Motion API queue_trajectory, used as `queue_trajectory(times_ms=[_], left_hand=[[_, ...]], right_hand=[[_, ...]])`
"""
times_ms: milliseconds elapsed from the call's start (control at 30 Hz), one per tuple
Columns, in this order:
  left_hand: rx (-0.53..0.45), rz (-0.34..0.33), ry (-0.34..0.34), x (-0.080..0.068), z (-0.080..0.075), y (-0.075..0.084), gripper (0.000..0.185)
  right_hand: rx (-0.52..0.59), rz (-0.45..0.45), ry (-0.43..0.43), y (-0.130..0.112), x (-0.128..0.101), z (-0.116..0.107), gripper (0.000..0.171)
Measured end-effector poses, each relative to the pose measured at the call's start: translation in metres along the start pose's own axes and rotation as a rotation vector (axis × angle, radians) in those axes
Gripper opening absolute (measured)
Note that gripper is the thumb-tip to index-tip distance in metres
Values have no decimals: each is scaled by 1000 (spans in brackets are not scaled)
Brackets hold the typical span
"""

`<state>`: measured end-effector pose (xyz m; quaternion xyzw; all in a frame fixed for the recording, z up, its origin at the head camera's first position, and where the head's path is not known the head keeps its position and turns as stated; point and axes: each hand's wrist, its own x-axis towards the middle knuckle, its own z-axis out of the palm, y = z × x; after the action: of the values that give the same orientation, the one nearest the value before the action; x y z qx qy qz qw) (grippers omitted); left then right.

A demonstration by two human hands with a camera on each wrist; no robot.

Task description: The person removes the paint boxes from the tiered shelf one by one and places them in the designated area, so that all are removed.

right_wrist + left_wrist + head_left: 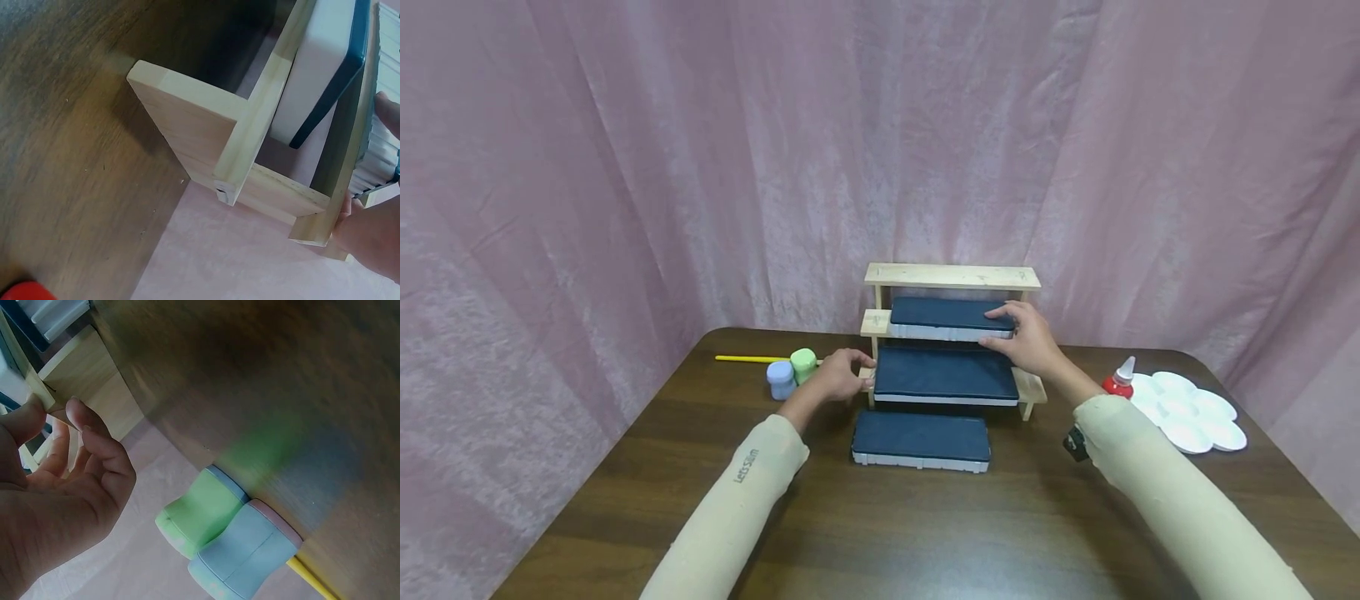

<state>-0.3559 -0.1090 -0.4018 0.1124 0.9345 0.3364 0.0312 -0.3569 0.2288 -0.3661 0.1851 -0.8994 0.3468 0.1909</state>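
A three-step wooden rack (952, 276) stands at the back of the table. My left hand (838, 377) pinches the left end of its lowest step between thumb and fingertips, as the left wrist view shows closely. On the middle step lies a flat white box with a dark blue lid (943, 313). My right hand (1032, 340) grips that box's right end, thumb low at the front, a finger over the lid. A wider box of the same kind (946, 373) sits on the lowest step. Another such box (921, 436) lies on the table in front.
Left of the rack stand a green jar (803, 363) and a blue jar (781, 379), with a yellow stick (741, 358) behind them. A red bottle with a pointed white nozzle (1120, 380) and a white flower-shaped palette (1183, 410) are at right. A pink curtain (805, 167) hangs behind.
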Motion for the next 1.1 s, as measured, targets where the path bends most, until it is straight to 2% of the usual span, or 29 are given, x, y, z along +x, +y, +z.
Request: queue_trajectory(times_ms=[300,700,1100], left_hand=[[2,-2,-11,0,0,-3,30],[0,1,-13,-1,-2,-1,30],[-13,-24,-26,0,-4,-3,31]], right_hand=[[51,51,-2,-1,-4,-1,47],[170,136,61,-11,-15,-6,46],[217,105,130,-11,-26,-12,47]])
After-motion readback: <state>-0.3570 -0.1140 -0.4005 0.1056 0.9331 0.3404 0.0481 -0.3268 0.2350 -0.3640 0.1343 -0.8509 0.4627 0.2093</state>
